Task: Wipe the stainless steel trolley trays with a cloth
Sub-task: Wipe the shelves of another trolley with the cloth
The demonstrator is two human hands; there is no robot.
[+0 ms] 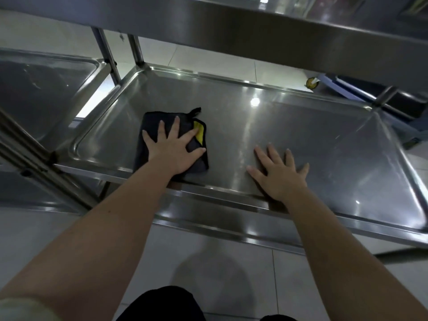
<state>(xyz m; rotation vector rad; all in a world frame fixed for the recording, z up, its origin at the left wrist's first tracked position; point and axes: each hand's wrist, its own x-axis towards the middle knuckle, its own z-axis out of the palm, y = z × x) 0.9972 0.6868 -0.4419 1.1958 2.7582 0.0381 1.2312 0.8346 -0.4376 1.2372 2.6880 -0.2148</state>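
- Hands: the left hand (pixel 172 150) lies flat with fingers spread on the cloth (pixel 151 126), pressing it down rather than gripping it. The right hand (pixel 281 176) is flat too, fingers splayed, resting bare on the steel just beside it.
- Cloth: dark and folded into a pad, with a yellow inner face peeping out at its right edge and a small loop at the far corner. It sits in the near-left part of the middle tray (pixel 312 135).
- To my eye the wiping is under way, with the tray's right side and far side looking streaky.
- I'd keep the palm weight even and sweep in long overlapping passes toward the right. I'd also run the pad's edge into the rounded corners and along the raised rim.
- The bracing hand will likely leave prints, so its spot wants a pass as well.
- Above hangs the upper tray (pixel 231 26); a second trolley (pixel 46 84) stands just to the left, over tiled floor (pixel 220 262).
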